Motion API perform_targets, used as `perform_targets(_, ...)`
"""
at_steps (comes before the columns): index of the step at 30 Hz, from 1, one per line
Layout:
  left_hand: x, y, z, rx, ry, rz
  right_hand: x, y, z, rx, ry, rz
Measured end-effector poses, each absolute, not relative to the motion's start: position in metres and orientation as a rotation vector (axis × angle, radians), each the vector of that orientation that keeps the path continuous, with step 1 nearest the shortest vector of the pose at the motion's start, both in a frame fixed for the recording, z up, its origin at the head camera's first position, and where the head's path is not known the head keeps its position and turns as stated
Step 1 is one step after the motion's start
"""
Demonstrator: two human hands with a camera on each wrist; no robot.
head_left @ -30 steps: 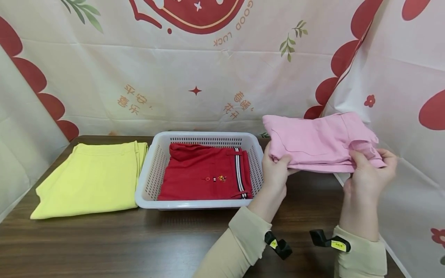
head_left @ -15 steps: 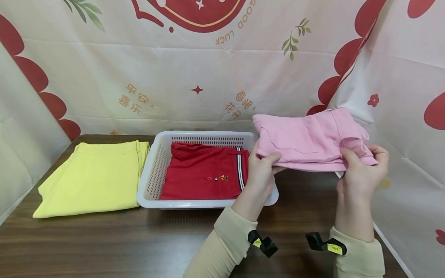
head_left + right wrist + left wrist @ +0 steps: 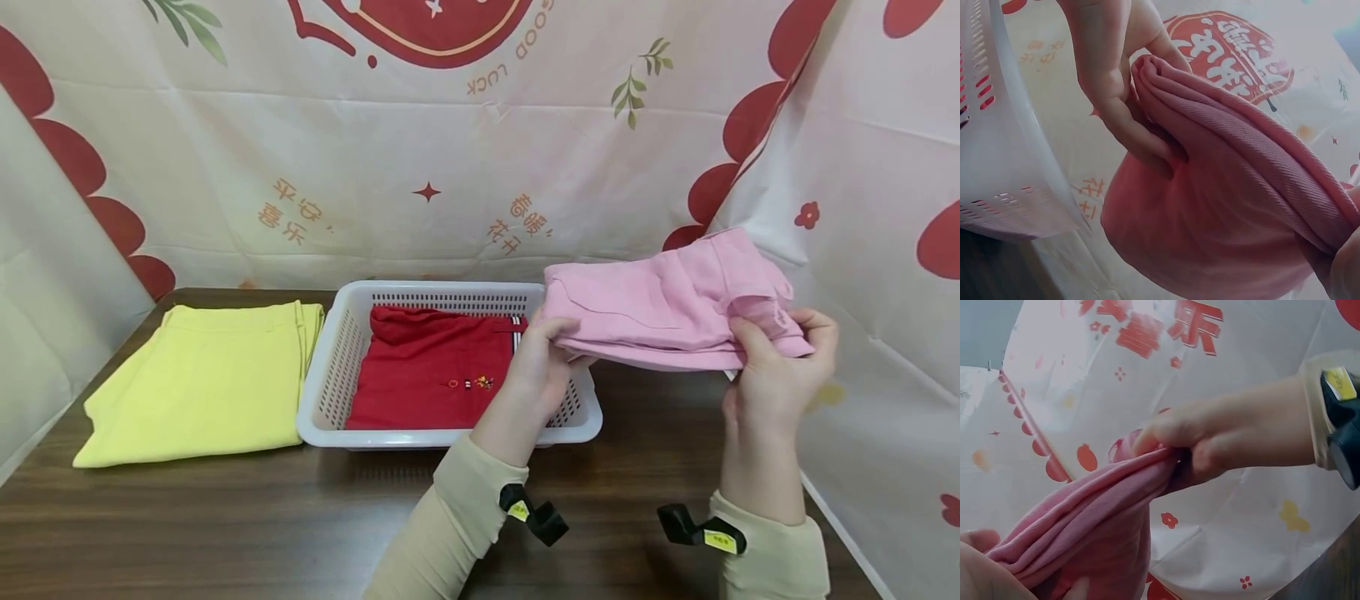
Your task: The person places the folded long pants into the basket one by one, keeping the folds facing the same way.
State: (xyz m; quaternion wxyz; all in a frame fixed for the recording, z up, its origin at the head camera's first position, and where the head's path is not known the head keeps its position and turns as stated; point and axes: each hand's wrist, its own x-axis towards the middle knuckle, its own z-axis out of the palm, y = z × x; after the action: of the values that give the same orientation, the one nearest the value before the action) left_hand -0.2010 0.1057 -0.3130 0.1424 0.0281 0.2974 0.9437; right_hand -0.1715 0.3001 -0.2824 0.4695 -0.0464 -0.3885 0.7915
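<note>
A folded pink garment (image 3: 652, 308), which looks like trousers, hangs in the air between both hands, above the table's right side. My left hand (image 3: 538, 362) grips its left end, thumb on top and fingers underneath, over the basket's right edge. At the other end my right hand (image 3: 783, 371) pinches the layers near the waistband. The right wrist view shows the left fingers spread under the pink cloth (image 3: 1210, 206). Below and left, folded red trousers (image 3: 427, 367) with a striped band lie in the white basket (image 3: 322, 400); the left hand and forearm hide part of them.
Folded yellow trousers (image 3: 195, 383) lie on the dark wooden table (image 3: 225, 525), against the basket's left side. A printed cloth (image 3: 360, 150) hangs behind the table and along its right side.
The pink garment has moved left, toward the basket, in both hands. Its left end has dipped, and the left hand now covers more of the red trousers.
</note>
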Motion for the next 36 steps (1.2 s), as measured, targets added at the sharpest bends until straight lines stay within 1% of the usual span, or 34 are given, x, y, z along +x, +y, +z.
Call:
perform_targets(5, -0.203, 0.092, -0.309, 0.071, 0.686, 2.686, -0.171, 0.296, -0.282, -0.024, -0.894, 1.955)
perform_targets(10, -0.207, 0.081, -0.309, 0.009, 0.532, 2.638, -0.171, 0.294, -0.283, 0.03, -0.887, 1.975)
perform_targets(16, -0.21, 0.069, -0.31, -0.035, 0.483, 2.534, -0.171, 0.289, -0.282, 0.129, -0.905, 1.959)
perform_targets(19, -0.211, 0.063, -0.31, -0.028, 0.532, 2.502, -0.171, 0.286, -0.282, 0.173, -0.924, 1.956)
perform_targets(26, -0.209, 0.052, -0.311, 0.088, 0.733, 2.443, -0.169, 0.279, -0.281, 0.213, -0.927, 2.009)
perform_targets(33, -0.205, 0.04, -0.31, -0.005, 0.918, 2.435, -0.167, 0.273, -0.281, 0.254, -0.974, 2.092)
perform_targets(36, -0.204, 0.033, -0.309, 0.033, 0.995, 2.431, -0.166, 0.271, -0.282, 0.267, -1.017, 2.13)
